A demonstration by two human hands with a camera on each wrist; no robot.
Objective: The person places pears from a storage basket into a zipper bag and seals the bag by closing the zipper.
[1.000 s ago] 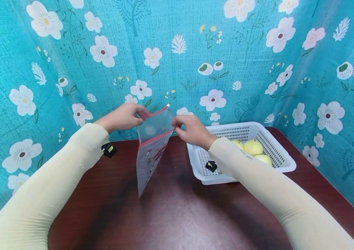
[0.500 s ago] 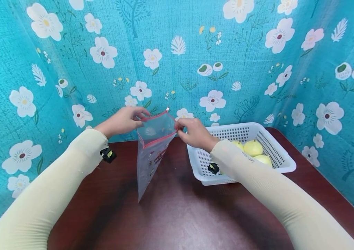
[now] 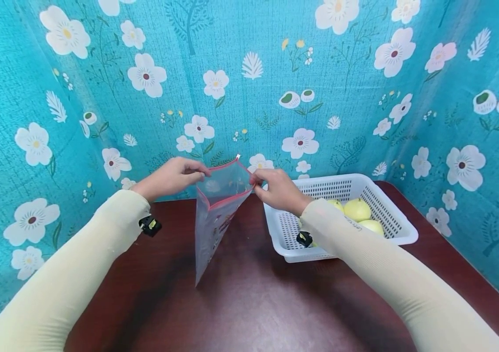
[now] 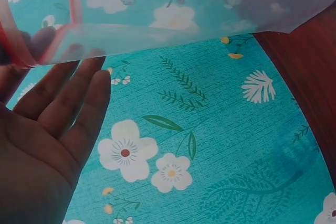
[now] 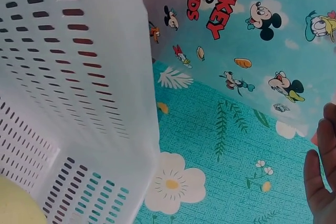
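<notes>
A translucent zipper bag (image 3: 214, 227) with red trim and cartoon prints hangs upright over the table, its mouth spread apart. My left hand (image 3: 173, 178) pinches the left end of the mouth between thumb and fingers. At the opposite end, my right hand (image 3: 279, 190) pinches the red-trimmed rim. A white zipper slider (image 3: 238, 156) sits at the far corner. In the left wrist view, several fingers (image 4: 86, 95) extend below the bag's edge (image 4: 173, 43). The right wrist view shows the printed side of the bag (image 5: 231, 30) and part of my right hand (image 5: 325, 166).
Right of the bag, a white perforated plastic basket (image 3: 392, 215) holds several pale yellow pears (image 3: 357, 210), partly hidden by my right forearm. Both stand on a dark red-brown table (image 3: 249, 298). A blue floral curtain (image 3: 258, 112) hangs behind and along the sides.
The bag's mouth has spread wider. My right hand has moved slightly right and down with its rim, and my left hand has dropped a little.
</notes>
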